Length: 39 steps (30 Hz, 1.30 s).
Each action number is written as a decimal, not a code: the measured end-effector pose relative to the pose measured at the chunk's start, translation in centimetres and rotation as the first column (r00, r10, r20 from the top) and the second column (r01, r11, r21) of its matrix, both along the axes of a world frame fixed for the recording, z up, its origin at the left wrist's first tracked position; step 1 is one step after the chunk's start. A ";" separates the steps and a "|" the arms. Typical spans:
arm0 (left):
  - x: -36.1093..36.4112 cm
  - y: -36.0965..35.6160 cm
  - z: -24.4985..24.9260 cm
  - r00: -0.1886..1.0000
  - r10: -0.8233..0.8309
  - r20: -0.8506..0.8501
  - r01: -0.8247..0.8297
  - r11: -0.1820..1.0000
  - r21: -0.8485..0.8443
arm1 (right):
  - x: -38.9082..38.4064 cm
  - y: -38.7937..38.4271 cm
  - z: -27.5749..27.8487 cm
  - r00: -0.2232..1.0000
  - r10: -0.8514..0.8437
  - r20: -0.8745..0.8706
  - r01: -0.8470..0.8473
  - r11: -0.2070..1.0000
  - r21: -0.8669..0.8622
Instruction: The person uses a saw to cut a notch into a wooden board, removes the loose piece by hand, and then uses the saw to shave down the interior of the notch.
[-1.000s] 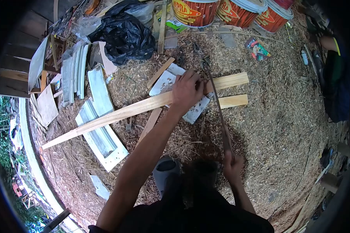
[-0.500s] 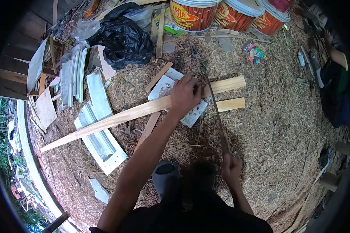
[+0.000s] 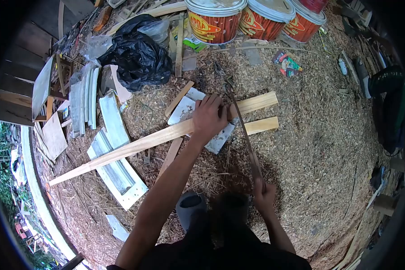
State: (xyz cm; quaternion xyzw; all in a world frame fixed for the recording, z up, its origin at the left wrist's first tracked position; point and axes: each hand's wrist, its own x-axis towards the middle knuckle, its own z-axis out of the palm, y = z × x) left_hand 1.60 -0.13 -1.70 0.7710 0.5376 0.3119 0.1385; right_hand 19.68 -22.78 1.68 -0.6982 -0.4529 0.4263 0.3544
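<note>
My left hand [image 3: 209, 116] presses down on a long, pale wooden plank [image 3: 139, 146], its fingers curled over it. Under that plank is a white, stained block [image 3: 219, 139] lying on the ground. My right hand [image 3: 264, 196] is closed around the near end of a handsaw. The saw's long, dark blade [image 3: 246, 139] is seen almost edge-on and crosses the plank just right of my left hand; the handle is mostly hidden in my fist. Beyond the blade the plank's short end sticks out, with a second pale wood piece [image 3: 263, 125] below it.
Wood shavings cover the ground. Lidded paint buckets [image 3: 213, 22] and a black plastic bag [image 3: 139, 56] stand at the back. White moulded pieces [image 3: 117, 166] lie to the left. Another person in dark clothing [image 3: 388, 108] is at the far right. My shoes [image 3: 191, 209] are below.
My right hand has moved slightly forward with the saw, toward the plank. My left hand keeps its place on the plank. The view has shifted a little, and the person at right has changed posture.
</note>
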 end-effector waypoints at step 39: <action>-0.1 -0.1 0.4 0.998 -0.024 -0.061 0.031 0.992 0.124 | -2.5 9.0 0.3 0.999 0.025 -0.042 -0.021 0.995 0.094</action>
